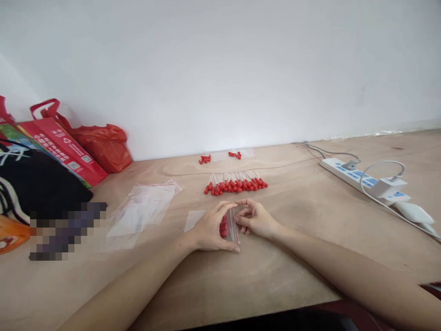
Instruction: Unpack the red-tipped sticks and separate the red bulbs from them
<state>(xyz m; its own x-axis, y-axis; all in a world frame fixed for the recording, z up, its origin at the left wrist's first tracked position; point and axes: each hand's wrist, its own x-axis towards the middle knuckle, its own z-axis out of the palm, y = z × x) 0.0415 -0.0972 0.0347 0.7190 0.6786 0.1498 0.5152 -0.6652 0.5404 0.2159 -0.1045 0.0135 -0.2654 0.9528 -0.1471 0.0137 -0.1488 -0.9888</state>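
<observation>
Hands (212, 230) (255, 219) meet at a bag's (234, 232) edge, left gripping, right's hold unclear, power strip (354, 176) well apart.

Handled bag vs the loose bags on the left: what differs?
Contents: the handled bag has red items inside; the loose bags show none.
Contact: the left hand spans the handled bag; no hand touches the loose bags.
Orientation: the handled bag's red-striped edge faces right; the loose bags' mainly faces the wall.
Shared: clear plastic, red-striped edge.
</observation>
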